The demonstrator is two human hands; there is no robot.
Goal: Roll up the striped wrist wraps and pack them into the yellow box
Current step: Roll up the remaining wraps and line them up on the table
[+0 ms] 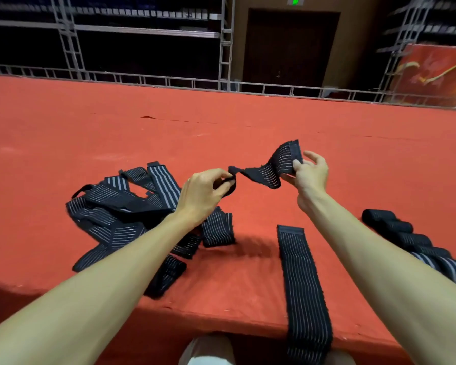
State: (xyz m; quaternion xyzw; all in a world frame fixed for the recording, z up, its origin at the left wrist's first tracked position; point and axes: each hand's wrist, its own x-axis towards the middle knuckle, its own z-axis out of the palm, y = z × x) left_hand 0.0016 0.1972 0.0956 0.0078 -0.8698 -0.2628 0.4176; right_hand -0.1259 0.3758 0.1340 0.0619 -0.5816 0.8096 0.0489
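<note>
1. A wide red carpeted platform (248,122) carries every wrap in view. A low metal rail runs along its far edge.
2. Behind the rail stand grey metal truss frames (227,48) and a dark brown door (290,48) under a small green lit sign (295,0).
3. A loose heap of black elastic wrist wraps with thin white stripes (121,214) lies unrolled on the left of the platform. It is tangled and overlapping, and the left forearm partly hides it.
4. One long black striped wrap (303,285) lies flat and straight to the right of centre. Its near end hangs over the platform's front edge, between the person's knees.
5. A row of rolled black wraps (406,235) sits side by side at the right edge, touching one another and partly hidden by the right forearm.
6. A single black striped wrap (269,169) is held in the air above the platform, stretched and twisted between the two hands.
7. The right hand (309,172) pinches the wide end of that wrap between thumb and forefinger. The other fingers (313,155) are spread open.
8. The left hand (203,191) has its fingers (221,177) curled closely round the narrow end, where a thin black loop shows.
</note>
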